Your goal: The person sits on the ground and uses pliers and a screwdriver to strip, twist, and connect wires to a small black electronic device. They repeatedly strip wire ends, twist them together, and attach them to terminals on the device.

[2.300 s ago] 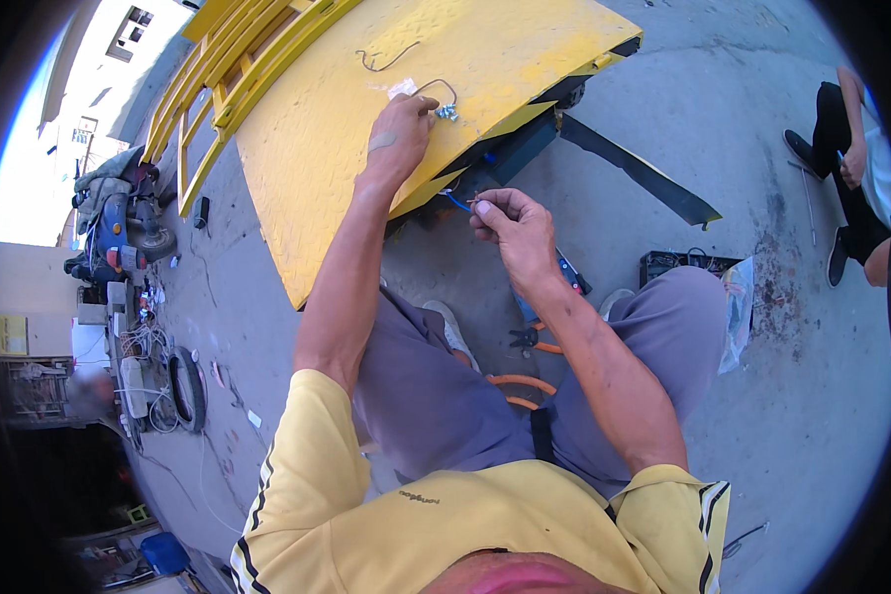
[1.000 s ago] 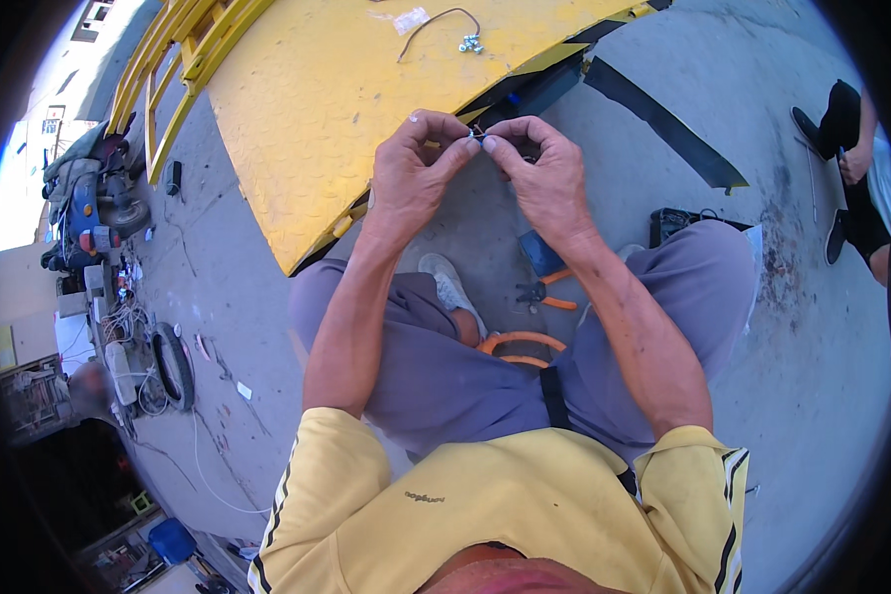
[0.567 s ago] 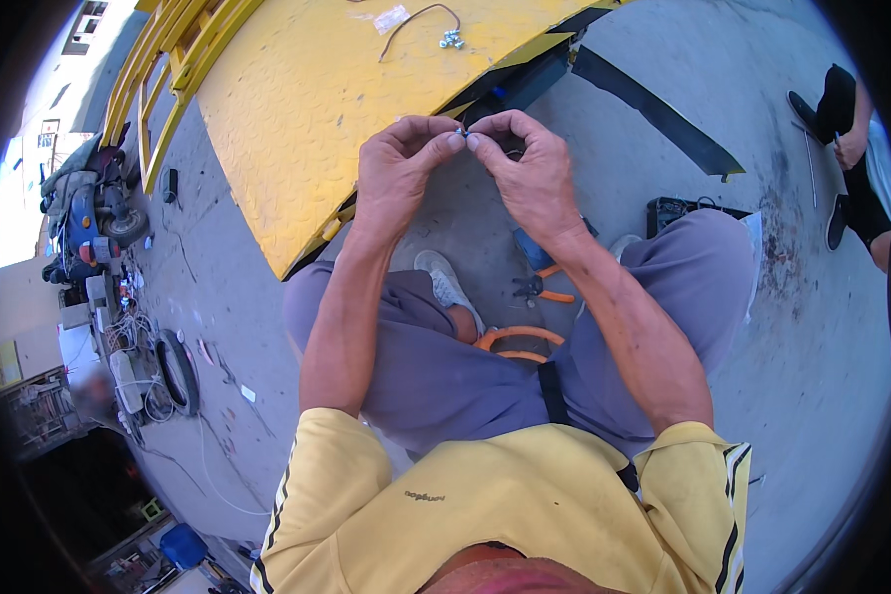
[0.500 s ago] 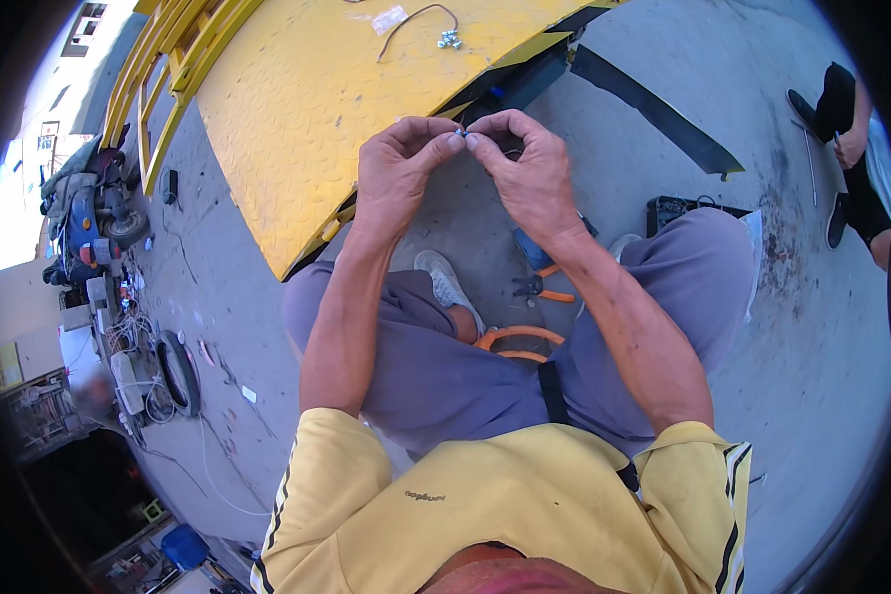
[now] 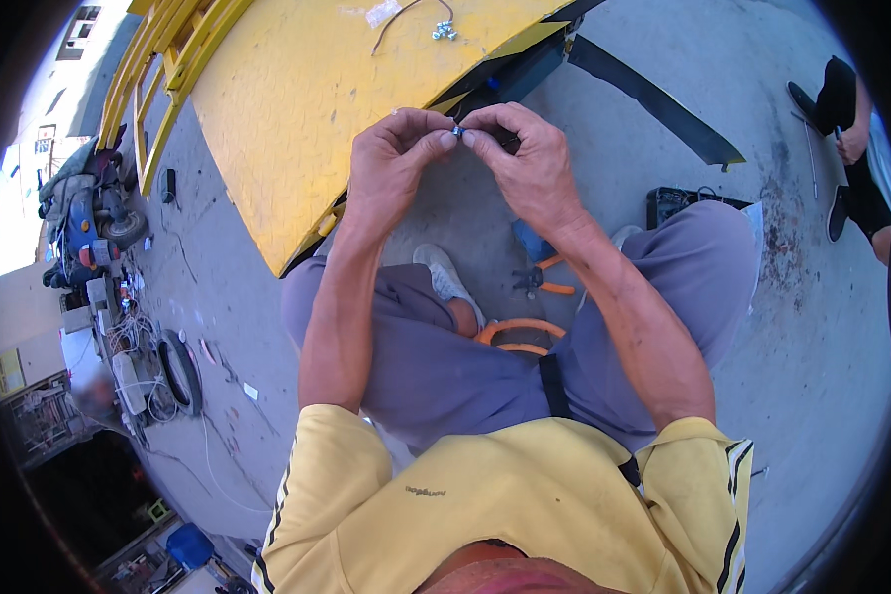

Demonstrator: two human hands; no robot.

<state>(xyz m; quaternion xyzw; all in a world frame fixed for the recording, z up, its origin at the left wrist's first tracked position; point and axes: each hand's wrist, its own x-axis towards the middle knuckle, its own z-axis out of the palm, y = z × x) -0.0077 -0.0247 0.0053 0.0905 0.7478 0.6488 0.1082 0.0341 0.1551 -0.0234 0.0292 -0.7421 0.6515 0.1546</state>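
Note:
My left hand (image 5: 394, 158) and my right hand (image 5: 527, 158) meet fingertip to fingertip in front of me, pinching a small shiny metal piece (image 5: 456, 130) between them. Both hands hover over the edge of a big yellow metal panel (image 5: 297, 99) lying on the concrete. Farther up that panel lie a thin wire (image 5: 396, 14) and a few small metal nuts (image 5: 444, 32). Orange-handled pliers (image 5: 543, 281) lie on the ground between my legs, below my right hand.
A dark flat bar (image 5: 653, 99) lies on the concrete at upper right, with a black box (image 5: 678, 203) by my right knee. Another person's legs (image 5: 856, 148) are at the far right. Machinery, cables and a tyre (image 5: 119, 327) clutter the left side.
My left hand left the nuts on the yellow panel and came back to meet the right hand. Since then both hands stay together, fingers shifting slightly on the small piece.

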